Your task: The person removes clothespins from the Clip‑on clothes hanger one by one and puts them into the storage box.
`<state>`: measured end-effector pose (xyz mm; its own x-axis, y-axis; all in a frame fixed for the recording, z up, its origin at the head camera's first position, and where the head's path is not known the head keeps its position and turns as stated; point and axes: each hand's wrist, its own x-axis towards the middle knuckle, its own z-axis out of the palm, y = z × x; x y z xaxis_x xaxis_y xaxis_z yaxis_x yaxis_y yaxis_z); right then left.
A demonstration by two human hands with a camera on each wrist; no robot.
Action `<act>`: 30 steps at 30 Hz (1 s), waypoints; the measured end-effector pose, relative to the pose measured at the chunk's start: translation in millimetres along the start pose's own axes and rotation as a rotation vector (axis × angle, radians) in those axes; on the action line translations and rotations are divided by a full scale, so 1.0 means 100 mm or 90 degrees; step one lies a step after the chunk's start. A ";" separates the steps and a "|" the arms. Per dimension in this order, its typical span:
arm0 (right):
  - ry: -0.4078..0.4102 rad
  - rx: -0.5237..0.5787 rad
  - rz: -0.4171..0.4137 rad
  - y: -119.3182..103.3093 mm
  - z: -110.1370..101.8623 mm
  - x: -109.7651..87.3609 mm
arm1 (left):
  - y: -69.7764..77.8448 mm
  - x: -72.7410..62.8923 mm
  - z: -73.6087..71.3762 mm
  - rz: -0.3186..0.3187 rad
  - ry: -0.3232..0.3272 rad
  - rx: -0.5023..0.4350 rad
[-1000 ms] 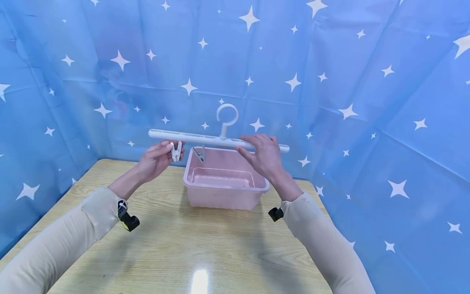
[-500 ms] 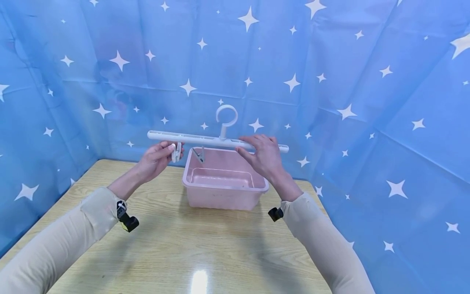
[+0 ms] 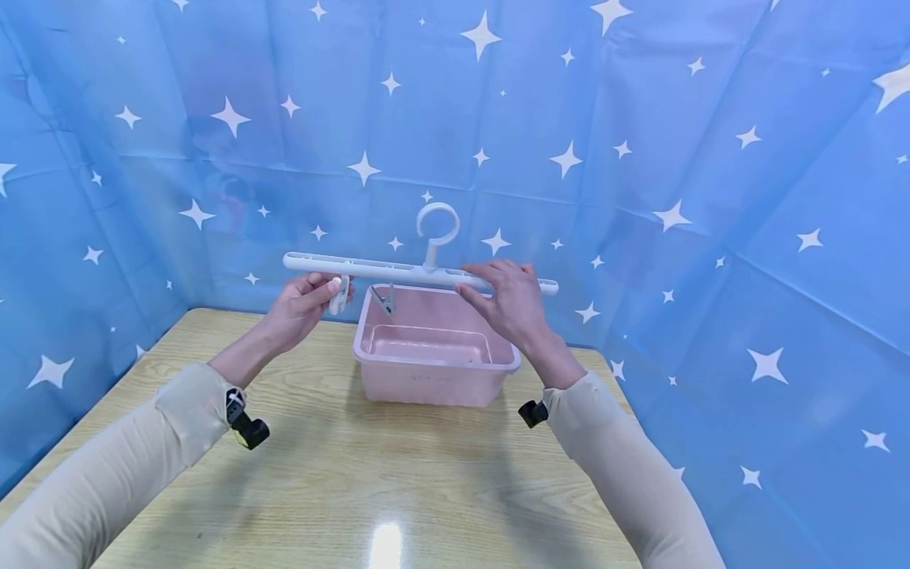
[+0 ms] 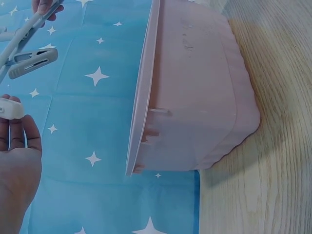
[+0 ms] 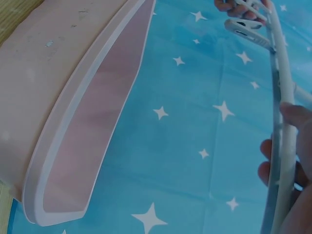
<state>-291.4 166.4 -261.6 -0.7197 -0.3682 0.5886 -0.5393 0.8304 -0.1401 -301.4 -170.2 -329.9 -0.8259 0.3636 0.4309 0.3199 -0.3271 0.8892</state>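
In the head view, a white clothes hanger [image 3: 398, 273] with a straight slotted bar and a round hook is held up in the air. My right hand [image 3: 510, 299] grips the bar to the right of the hook, fingers behind it and thumb in front, as the right wrist view shows. My left hand [image 3: 302, 310] pinches a white clip [image 3: 340, 295] right at the underside of the bar, towards its left end. A second, grey-white clip [image 3: 385, 301] hangs from the bar between that hand and the hook; the left wrist view shows this hanging clip [image 4: 34, 63] larger.
A pink plastic bin [image 3: 434, 383] stands on the wooden table [image 3: 320, 474], below and in front of the hanger. Behind the table, a blue curtain [image 3: 298, 142] with white stars forms the backdrop, and it continues along both sides.
The pinched clip has turned more edge-on and shifted slightly left. The bar's left end has moved a little left and down. My right hand keeps its hold in nearly the same place.
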 end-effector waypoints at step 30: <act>0.016 -0.012 -0.020 -0.02 -0.03 0.02 | -0.01 -0.03 0.04 0.006 0.152 0.244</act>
<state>-290.4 165.1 -258.4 -0.6906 -0.3841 0.6128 -0.5536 0.8260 -0.1061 -298.0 -167.8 -331.3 -0.8918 0.1355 0.4317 0.4396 0.0332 0.8976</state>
